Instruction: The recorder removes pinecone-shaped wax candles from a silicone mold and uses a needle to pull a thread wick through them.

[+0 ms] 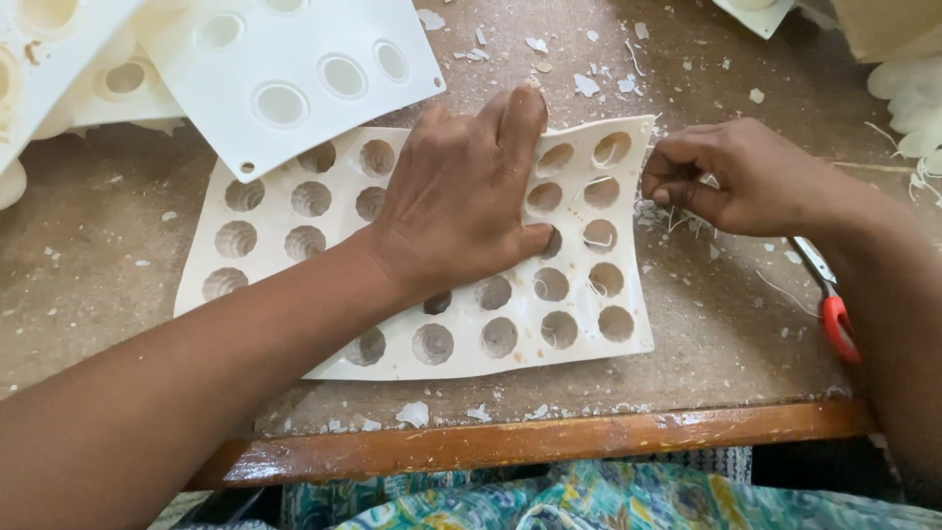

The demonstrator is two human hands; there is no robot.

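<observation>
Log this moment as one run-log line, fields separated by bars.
left hand pressed flat on white mould sheet | right hand pinching sheet's right edge | red-handled scissors on table beneath right wrist | white scraps scattered

White flexible mould sheet [510, 324], roughly rectangular, pocked with rows of round ribbed cavities, all empty. Lying flat on a dusty wooden table, long side running left to right, near edge close to the table's front rim. Pressed down across the middle by a flat palm. Far right corner lifted and curled upward, pinched at its edge between fingertips. Upper left corner tucked under another white mould sheet. Thin white threads clinging inside a few right-hand cavities.
</observation>
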